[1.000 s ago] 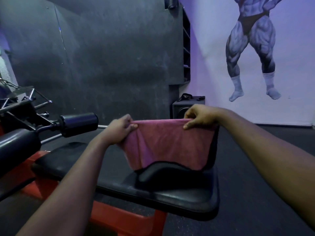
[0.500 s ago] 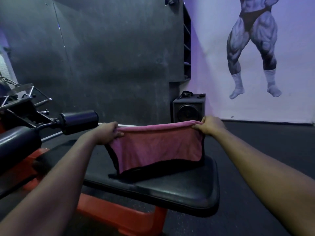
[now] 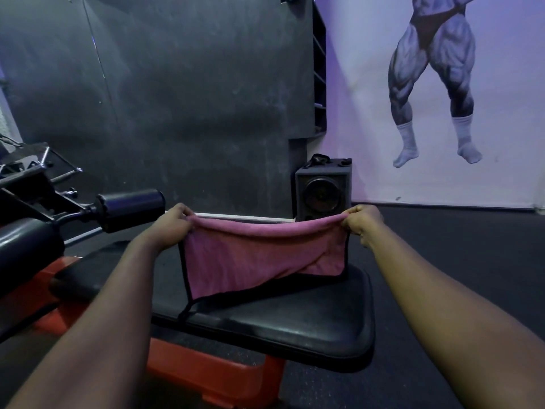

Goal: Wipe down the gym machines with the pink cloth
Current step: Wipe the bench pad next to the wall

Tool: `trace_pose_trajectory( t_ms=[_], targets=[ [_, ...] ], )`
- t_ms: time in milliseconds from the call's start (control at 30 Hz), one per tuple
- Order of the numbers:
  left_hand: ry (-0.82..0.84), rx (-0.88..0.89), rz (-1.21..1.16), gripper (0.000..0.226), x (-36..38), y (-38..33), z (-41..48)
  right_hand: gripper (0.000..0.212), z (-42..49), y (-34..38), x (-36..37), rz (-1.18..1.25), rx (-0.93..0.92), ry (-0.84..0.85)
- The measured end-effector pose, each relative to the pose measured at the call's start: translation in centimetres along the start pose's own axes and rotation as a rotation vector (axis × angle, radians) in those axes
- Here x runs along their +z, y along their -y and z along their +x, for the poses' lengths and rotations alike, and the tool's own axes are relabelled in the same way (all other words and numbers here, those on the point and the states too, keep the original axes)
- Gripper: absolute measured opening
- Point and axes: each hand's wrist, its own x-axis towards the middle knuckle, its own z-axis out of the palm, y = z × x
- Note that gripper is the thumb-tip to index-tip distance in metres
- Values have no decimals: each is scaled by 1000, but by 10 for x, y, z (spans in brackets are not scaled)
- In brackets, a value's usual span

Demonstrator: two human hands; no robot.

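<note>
A pink cloth (image 3: 253, 258) with a black hem hangs stretched between my two hands above the black padded seat (image 3: 295, 320) of a red-framed gym machine. My left hand (image 3: 174, 225) pinches the cloth's upper left corner. Its upper right corner is pinched by my right hand (image 3: 361, 222). The cloth's lower edge touches the seat pad, with one black corner trailing onto it at the left.
A black roller pad (image 3: 129, 208) on a metal arm sticks out at the left, next to more machine parts. A speaker box (image 3: 323, 191) stands on the floor behind the seat, against a dark wall. Dark rubber floor (image 3: 457, 261) spreads to the right.
My hands have moved apart and lower, spreading the cloth wider. Its lower edge has dropped from hanging folded above the seat to resting on the pad.
</note>
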Motion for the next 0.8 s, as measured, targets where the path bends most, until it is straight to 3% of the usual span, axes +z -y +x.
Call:
trace_pose_trajectory(
  t_ms=[133,233,300,467,533,700,800],
  targets=[
    [-346,87,91,12,6,0,-12,18,-7,-2,9,162,6,-229],
    [-561,140,-8,12,15,-3,-19,4,-23,2,10,240,-100,-303],
    [-676,186,-72,12,18,-4,-19,17,-32,8,9,325,-179,-325],
    [-961,298,-266,18,19,-24,-27,22,-49,29,0,334,-400,-446],
    [-954,276,-248,19,9,-29,-26,22,-44,39,-5,251,-380,-381],
    [-579,-43,-6,27,-14,-27,-17,28,-23,46,-11,47,-194,-152],
    [-519,-109,19,30,-20,-46,-19,26,-31,55,-7,46,-199,-55]
  ],
)
